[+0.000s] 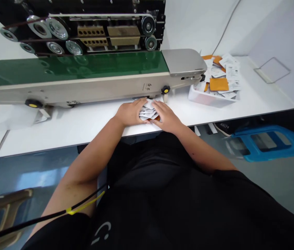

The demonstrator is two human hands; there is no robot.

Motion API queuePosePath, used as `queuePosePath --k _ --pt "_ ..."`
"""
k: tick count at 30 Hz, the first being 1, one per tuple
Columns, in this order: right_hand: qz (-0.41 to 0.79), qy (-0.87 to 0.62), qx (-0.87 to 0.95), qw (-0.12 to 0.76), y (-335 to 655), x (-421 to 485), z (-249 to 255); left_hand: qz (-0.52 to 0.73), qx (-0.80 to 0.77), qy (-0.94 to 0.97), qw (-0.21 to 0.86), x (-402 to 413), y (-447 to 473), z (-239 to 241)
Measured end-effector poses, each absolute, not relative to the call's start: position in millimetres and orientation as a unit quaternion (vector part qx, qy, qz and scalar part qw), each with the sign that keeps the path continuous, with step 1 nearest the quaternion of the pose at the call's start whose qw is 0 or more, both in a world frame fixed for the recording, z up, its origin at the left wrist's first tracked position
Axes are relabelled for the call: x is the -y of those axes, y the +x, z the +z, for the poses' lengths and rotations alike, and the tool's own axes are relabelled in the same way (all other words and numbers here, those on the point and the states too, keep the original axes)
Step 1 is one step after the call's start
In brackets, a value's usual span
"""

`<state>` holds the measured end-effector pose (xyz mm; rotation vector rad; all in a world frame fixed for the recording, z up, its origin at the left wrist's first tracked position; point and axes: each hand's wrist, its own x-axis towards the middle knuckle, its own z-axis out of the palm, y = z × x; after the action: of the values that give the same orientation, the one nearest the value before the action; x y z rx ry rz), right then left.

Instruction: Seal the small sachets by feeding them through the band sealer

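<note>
A small stack of white sachets with a bit of orange under it rests on the white table near its front edge. My left hand curls around the stack's left side. My right hand presses against its right side, fingers bent over the packets. Both hands enclose the pile between them. Just behind them runs a sealing machine with a green conveyor belt.
A white tray heaped with white and orange sachets sits at the belt's right end. A blue plastic stool and a shoe lie on the floor to the right. A wooden chair stands at lower left.
</note>
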<state>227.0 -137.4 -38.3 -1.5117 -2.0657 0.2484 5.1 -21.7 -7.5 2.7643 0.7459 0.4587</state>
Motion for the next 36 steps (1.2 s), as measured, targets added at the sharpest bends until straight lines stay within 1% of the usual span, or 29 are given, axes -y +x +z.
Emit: queuePosePath --k 7,11,15,20,23,26,29,31,33,36 --pt "0.097 -0.599 0.755 0.247 235 135 -44 0.133 -0.201 0.956 0.168 8 -3 -6" --pt "0.102 -0.612 0.753 0.221 233 134 -45 0.135 -0.204 0.955 0.170 4 -5 -8" --pt "0.095 -0.602 0.767 0.199 230 137 -42 0.171 -0.241 0.945 0.138 9 -1 -9" --pt "0.063 -0.561 0.801 0.199 229 148 -34 0.220 -0.269 0.936 0.055 18 -14 2" --pt "0.049 -0.538 0.821 0.183 230 151 -34 0.284 -0.348 0.893 0.007 20 -61 5" --pt "0.040 -0.535 0.825 0.178 230 153 -34 0.340 -0.471 0.813 -0.029 19 -144 0" --pt "0.040 -0.537 0.823 0.179 230 152 -35 0.330 -0.604 0.721 -0.086 15 -235 -8" --pt "0.043 -0.539 0.821 0.180 231 151 -35 0.328 -0.654 0.672 -0.115 10 -283 -11" --pt "0.046 -0.542 0.819 0.180 231 150 -36 0.289 -0.665 0.680 -0.110 2 -312 -12" --pt "0.049 -0.548 0.816 0.180 232 150 -36 0.241 -0.665 0.706 -0.041 -13 -324 -13"
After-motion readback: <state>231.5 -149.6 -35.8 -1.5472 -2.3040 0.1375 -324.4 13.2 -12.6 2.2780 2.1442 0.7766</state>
